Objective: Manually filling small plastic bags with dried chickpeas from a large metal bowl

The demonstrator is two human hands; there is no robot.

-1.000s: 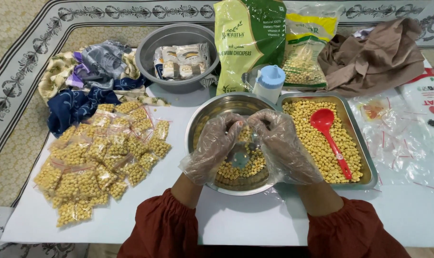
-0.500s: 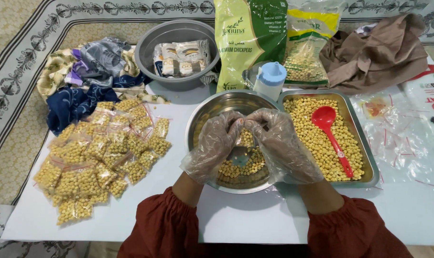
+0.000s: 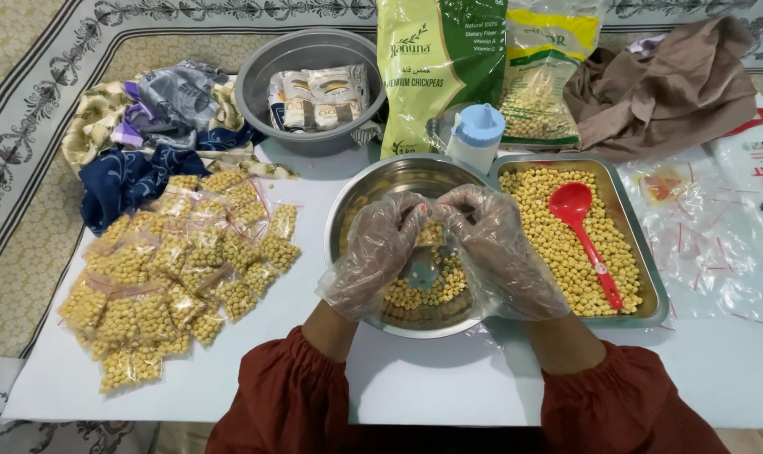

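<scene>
Over the round steel bowl [image 3: 356, 210], the gloved left hand [image 3: 377, 252] and right hand [image 3: 495, 248] pinch a small clear bag of chickpeas [image 3: 432, 233] between their fingertips. Filled packets [image 3: 167, 269] are heaped to the left on the white table [image 3: 449, 378], with a tray of chickpeas [image 3: 629, 219] holding a red scoop [image 3: 583, 227] to the right. Farther back stand a green pouch [image 3: 436, 67] and a yellow bag [image 3: 545, 76], on a patterned carpet [image 3: 28, 126].

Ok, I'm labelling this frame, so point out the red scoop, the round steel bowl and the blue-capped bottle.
red scoop [image 3: 571, 204]: head view, on its round bowl end.
round steel bowl [image 3: 396, 178]: head view, on its bare far inner wall.
blue-capped bottle [image 3: 479, 125]: head view, on its cap.
</scene>
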